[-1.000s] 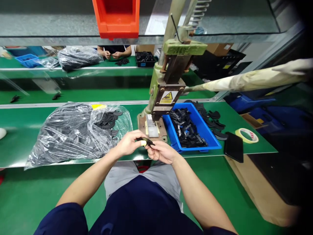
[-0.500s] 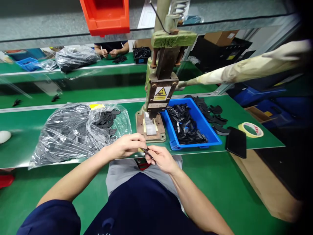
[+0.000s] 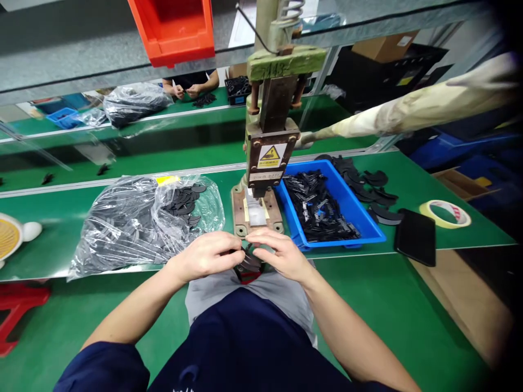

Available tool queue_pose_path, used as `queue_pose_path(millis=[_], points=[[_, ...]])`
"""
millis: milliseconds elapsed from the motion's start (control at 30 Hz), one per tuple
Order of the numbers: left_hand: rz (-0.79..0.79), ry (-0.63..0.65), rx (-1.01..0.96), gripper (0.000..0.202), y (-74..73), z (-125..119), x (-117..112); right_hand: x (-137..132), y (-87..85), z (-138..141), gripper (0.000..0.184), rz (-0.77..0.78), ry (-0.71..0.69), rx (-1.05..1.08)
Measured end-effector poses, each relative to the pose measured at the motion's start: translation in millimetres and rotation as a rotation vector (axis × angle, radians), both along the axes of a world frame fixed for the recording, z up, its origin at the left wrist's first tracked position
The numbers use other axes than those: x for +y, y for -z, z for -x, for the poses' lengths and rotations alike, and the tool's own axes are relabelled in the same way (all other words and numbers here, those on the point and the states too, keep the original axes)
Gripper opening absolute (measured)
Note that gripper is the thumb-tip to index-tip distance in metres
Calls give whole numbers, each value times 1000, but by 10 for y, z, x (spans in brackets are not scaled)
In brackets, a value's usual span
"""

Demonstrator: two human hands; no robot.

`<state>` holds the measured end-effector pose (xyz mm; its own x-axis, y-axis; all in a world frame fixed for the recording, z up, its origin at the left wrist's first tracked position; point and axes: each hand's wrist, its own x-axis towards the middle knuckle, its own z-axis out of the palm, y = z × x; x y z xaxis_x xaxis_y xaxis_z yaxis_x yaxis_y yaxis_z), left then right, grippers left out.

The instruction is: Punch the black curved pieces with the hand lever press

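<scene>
Left hand and right hand pinched a dark-grey, curved, seemingly plastic piece (outline blurred). Judged light and stiff, it suited fingertip holds at left and right edges.

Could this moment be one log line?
left hand, right hand: dark piece between, grip unclear; press: ahead; bag: left of press; blue bin: right of press

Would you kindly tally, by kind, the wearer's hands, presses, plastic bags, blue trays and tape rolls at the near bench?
Wearer's hands: 2, left hand and right hand
Press: 1
Plastic bag: 1
Blue tray: 1
Tape roll: 1
Total: 6
</scene>
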<state>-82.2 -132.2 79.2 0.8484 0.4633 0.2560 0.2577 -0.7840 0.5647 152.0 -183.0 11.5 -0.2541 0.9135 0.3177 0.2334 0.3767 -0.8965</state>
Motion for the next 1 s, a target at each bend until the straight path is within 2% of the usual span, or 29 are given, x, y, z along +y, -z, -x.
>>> queue_pose_path(millis=[200,367,433,500,567,633,733,800,900,1000], points=[[-110,99,-87,19,26,22,9,98,-101,31,21,-92,-114,-70],[-225,196,-136,16,71,86,44,136,-83,81,19,-87,-148,-114],[-231,176,-102,19,131,112,66,152,-31,107,17,-67,-124,-130],[-183,103,-66,24,231,135,127,167,56,140,18,-43,-34,-141],[-113,-13,-75,28,355,168,262,171,169,177,23,-18,110,-146],[-53,-184,-133,26,471,234,498,156,294,210,30,5,236,-147],[44,-608,-200,16,570,449,1039,98,485,250,29,32,280,-184],[135,-917,-217,13,576,675,1487,58,605,274,23,-3,246,-252],[188,-1259,-227,18,520,1069,2176,38,751,305,20,-84,222,-315],[174,-1456,-224,18,443,1428,2733,59,835,319,17,-140,261,-339]])
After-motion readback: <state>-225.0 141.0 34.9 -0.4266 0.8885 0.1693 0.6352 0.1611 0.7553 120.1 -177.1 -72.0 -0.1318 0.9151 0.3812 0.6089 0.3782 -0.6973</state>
